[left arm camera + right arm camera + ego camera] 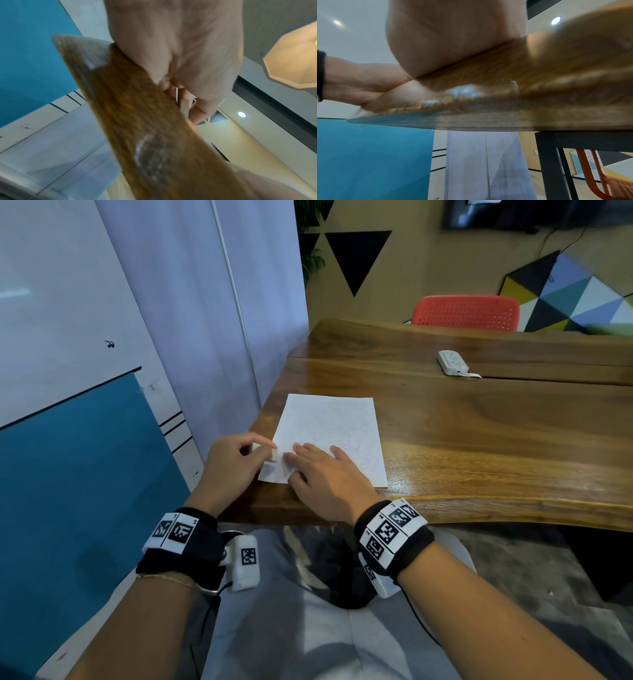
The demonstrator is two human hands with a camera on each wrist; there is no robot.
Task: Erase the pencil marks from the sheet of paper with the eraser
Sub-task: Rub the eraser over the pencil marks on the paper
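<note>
Pale eraser (274, 454) mostly hidden in left hand (236, 463), on paper (339, 433).

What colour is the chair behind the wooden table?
Coral red, with a perforated plastic back: the chair shows best in the head view.

Head view above table (479, 440) (wrist views beneath)

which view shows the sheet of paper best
The head view: the whole sheet of paper lies flat on the wooden table, right hand pressing it. The left wrist view shows only a blurred sliver; in the right wrist view it can't be made out.
</note>
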